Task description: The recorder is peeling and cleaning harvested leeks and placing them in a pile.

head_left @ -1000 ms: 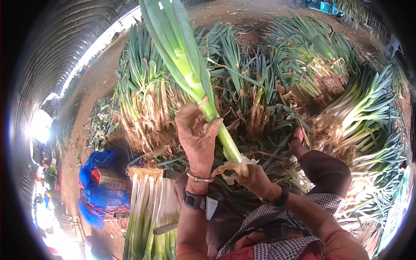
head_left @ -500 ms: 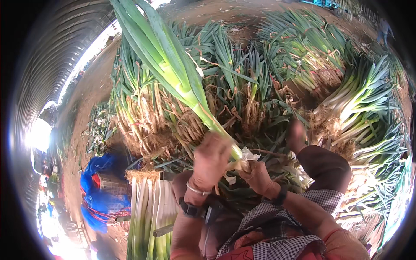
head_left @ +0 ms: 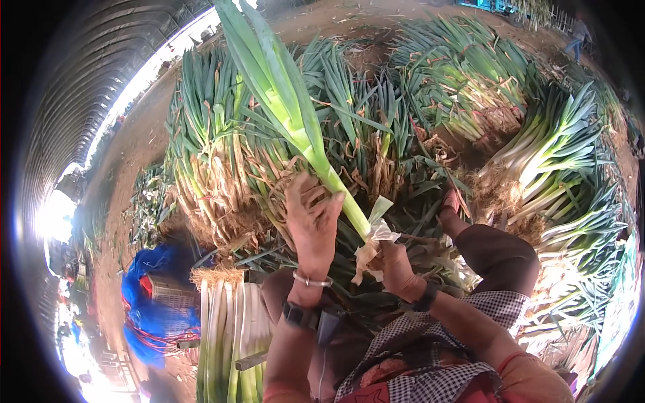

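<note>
A long leek (head_left: 306, 134) slants up and to the left in front of me, its broad green leaves reaching the top of the view. Around its lower end my right hand (head_left: 400, 269) is closed, with torn pale skins (head_left: 376, 245) hanging loose there. My left hand (head_left: 313, 218) is raised just left of the stem, palm showing and fingers apart, slightly bent. Its fingertips come close to the stem; whether they touch it I cannot tell.
Several leek bundles (head_left: 215, 134) stand upright ahead, and more leeks (head_left: 537, 161) lie piled to the right. Clean white-stemmed leeks (head_left: 232, 322) rest by my left knee, near a basket (head_left: 175, 292) with blue netting (head_left: 144, 316). Leaf scraps cover the ground between my legs.
My left hand has come off the stem and its fingers have spread. Pale skins now stick out at the leek's base. The leek's top has shifted to the right.
</note>
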A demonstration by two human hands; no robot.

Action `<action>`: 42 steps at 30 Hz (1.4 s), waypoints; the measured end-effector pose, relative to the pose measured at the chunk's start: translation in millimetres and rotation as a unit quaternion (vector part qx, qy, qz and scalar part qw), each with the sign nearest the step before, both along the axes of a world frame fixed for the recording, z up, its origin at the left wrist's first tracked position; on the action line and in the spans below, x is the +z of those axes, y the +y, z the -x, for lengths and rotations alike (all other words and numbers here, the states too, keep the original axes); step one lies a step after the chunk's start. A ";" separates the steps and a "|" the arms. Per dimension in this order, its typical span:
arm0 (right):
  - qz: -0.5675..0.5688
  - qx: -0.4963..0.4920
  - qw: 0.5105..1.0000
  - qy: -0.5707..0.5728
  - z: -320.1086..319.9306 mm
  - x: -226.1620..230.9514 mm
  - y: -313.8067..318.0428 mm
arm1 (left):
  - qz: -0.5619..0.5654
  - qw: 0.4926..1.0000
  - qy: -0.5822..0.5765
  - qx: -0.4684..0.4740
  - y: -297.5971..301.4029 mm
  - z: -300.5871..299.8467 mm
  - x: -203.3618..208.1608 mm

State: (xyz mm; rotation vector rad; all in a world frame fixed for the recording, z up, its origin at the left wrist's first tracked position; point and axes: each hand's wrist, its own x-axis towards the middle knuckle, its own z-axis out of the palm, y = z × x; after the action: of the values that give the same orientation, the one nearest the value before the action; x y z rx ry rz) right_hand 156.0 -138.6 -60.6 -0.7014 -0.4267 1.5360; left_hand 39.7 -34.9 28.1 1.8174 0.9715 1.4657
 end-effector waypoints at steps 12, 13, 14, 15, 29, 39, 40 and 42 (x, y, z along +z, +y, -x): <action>-0.191 0.171 0.950 -0.176 -10.7 -25.6 -17.9 | 0.238 0.801 -0.413 -0.362 3.6 2.7 -0.1; -0.171 0.176 0.966 -0.082 -7.8 -35.3 -23.7 | 0.233 0.773 -0.440 -0.394 -1.7 -1.4 2.2; -0.164 0.200 0.965 -0.052 -7.2 -29.1 -29.5 | 0.238 0.773 -0.444 -0.386 -7.9 -2.2 4.7; -0.157 0.223 0.962 -0.023 -7.2 -21.7 -34.3 | 0.240 0.772 -0.451 -0.379 -13.8 -4.0 9.9; 0.019 0.242 0.954 -0.179 -24.5 60.7 -43.0 | 0.214 0.818 -0.451 -0.285 -22.5 -4.5 3.2; 0.004 0.143 0.945 -0.293 -17.9 50.8 -36.8 | 0.072 0.974 -0.098 -0.190 -27.9 25.9 29.6; -0.040 0.130 0.940 -0.314 -13.4 47.2 -36.0 | 0.096 0.960 -0.143 -0.220 -24.6 14.6 28.2; -0.134 0.102 0.920 -0.353 -6.5 38.5 -38.1 | 0.138 0.922 -0.230 -0.279 -22.1 -2.4 26.9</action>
State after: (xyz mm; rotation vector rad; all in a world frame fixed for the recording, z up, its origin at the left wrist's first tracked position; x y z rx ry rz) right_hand 162.4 -176.7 -22.1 -1.0065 -1.2612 1.3367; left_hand 42.1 -57.0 55.0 1.3053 0.3540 1.2287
